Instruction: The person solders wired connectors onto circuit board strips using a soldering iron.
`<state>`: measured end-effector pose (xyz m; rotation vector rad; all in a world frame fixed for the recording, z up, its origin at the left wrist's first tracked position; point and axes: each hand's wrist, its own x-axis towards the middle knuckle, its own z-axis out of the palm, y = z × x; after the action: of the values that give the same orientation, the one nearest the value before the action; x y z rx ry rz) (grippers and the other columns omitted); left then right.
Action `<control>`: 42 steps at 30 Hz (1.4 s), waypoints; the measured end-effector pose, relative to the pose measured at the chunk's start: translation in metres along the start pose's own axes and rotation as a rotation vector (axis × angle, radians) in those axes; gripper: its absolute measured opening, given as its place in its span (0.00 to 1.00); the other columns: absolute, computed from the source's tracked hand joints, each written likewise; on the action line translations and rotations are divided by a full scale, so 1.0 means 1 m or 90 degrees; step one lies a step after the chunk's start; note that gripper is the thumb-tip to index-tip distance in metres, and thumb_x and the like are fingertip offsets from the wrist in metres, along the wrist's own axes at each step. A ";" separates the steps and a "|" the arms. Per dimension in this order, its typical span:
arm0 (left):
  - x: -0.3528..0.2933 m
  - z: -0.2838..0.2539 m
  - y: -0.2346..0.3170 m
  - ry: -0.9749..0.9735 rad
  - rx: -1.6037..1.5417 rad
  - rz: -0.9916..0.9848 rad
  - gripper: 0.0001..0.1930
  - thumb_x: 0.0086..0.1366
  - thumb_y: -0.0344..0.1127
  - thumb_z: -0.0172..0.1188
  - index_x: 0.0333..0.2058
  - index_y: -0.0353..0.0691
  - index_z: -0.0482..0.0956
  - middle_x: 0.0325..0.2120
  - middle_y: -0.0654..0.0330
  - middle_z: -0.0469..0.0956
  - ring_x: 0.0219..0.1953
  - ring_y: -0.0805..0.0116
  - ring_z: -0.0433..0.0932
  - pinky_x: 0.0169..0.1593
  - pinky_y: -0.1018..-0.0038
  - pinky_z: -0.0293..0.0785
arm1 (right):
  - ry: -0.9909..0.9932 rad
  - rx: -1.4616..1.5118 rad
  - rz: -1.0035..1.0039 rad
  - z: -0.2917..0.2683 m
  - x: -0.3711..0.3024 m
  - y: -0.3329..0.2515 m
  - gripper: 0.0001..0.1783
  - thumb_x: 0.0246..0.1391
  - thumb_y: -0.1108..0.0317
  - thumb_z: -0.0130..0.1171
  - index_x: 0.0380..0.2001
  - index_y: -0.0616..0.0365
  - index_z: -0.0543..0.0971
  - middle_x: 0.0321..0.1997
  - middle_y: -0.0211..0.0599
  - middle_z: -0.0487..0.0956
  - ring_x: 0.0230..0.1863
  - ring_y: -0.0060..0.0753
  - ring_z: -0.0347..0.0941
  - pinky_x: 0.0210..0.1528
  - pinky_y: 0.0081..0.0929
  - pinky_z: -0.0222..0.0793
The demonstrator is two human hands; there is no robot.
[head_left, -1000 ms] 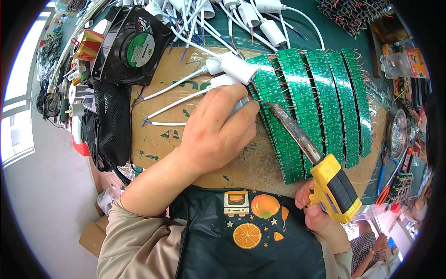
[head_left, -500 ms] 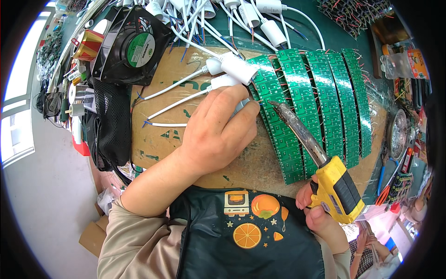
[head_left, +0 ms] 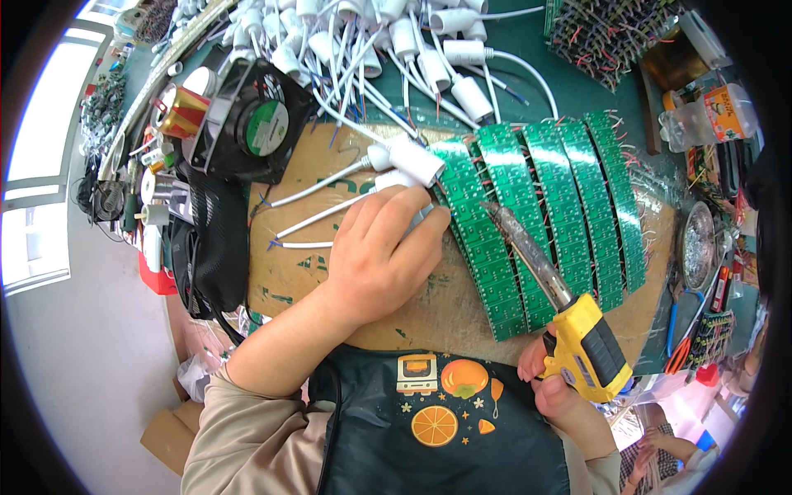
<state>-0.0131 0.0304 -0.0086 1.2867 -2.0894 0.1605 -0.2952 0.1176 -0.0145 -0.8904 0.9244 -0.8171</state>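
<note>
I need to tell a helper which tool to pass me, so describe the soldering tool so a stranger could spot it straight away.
Start at the brown cardboard mat and its fanned rows of green circuit boards. At their lower right, the right hand grips a pistol-shaped soldering gun. It is the only thing there with a yellow and black body and a long metal barrel slanting over the boards.

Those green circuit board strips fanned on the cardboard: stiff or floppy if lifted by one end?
The green strips look long, thin and segmented, so they would probably sag or snap at a joint. Likely light. Red wire leads sticking from their edges might snag neighbouring strips.
</note>
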 end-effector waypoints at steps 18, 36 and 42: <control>0.114 0.003 -0.081 -0.156 0.099 0.091 0.11 0.57 0.29 0.61 0.39 0.46 0.81 0.40 0.60 0.80 0.40 0.57 0.79 0.43 0.64 0.76 | -0.013 0.120 -0.086 -0.001 0.002 0.002 0.16 0.53 0.57 0.63 0.28 0.56 0.71 0.24 0.30 0.71 0.25 0.22 0.65 0.26 0.23 0.63; -0.077 -0.103 -0.030 0.141 -0.615 -0.812 0.15 0.65 0.28 0.56 0.49 0.32 0.70 0.42 0.49 0.78 0.40 0.63 0.80 0.45 0.69 0.78 | 0.032 0.122 -0.148 0.001 0.010 0.003 0.44 0.52 0.43 0.63 0.61 0.59 0.58 0.24 0.28 0.67 0.20 0.24 0.64 0.21 0.25 0.65; -0.070 -0.092 -0.013 0.019 0.129 -0.167 0.29 0.54 0.24 0.61 0.56 0.31 0.68 0.49 0.49 0.72 0.52 0.53 0.73 0.57 0.64 0.68 | 0.065 0.119 -0.172 0.000 0.009 0.008 0.44 0.53 0.44 0.62 0.61 0.61 0.57 0.26 0.28 0.67 0.21 0.24 0.64 0.21 0.24 0.64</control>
<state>0.0618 0.1157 0.0175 1.6556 -1.8944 0.2789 -0.2901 0.1132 -0.0243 -0.8250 0.8099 -1.1718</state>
